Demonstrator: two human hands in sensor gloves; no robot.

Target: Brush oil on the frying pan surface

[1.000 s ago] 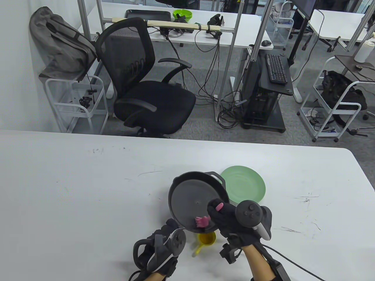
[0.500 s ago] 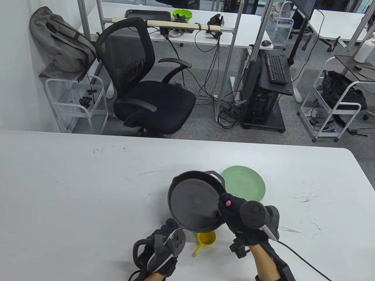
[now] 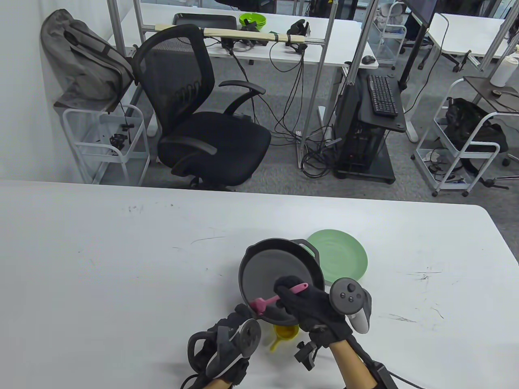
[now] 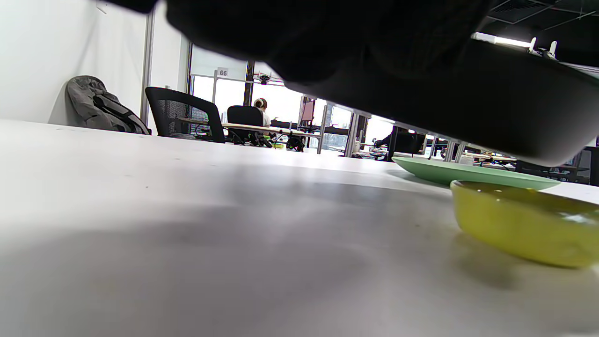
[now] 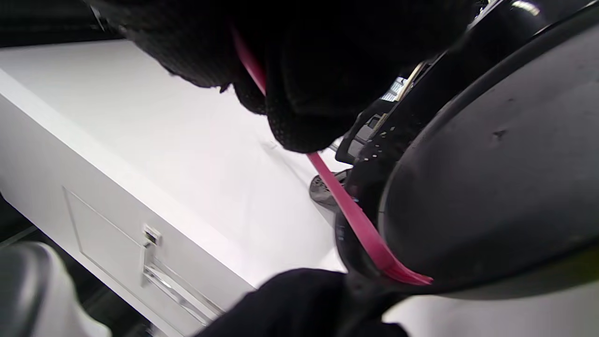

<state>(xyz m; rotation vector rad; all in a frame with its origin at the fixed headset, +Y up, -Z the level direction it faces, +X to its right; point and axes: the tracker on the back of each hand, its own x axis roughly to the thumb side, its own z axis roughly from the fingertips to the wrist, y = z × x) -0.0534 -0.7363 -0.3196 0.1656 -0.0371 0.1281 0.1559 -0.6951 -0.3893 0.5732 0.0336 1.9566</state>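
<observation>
Frying pan (image 3: 279,275) is held tilted above the table's near edge, its handle in the left hand (image 3: 227,344), fingers hidden; since half a second ago the right hand (image 3: 308,306), clamped on the pink brush (image 3: 269,302), has swept bristles back to the near rim, so coating seems underway; green plate (image 3: 344,257) sits just beyond; yellow oil cup (image 3: 286,333) lies beneath, easily knocked.
</observation>
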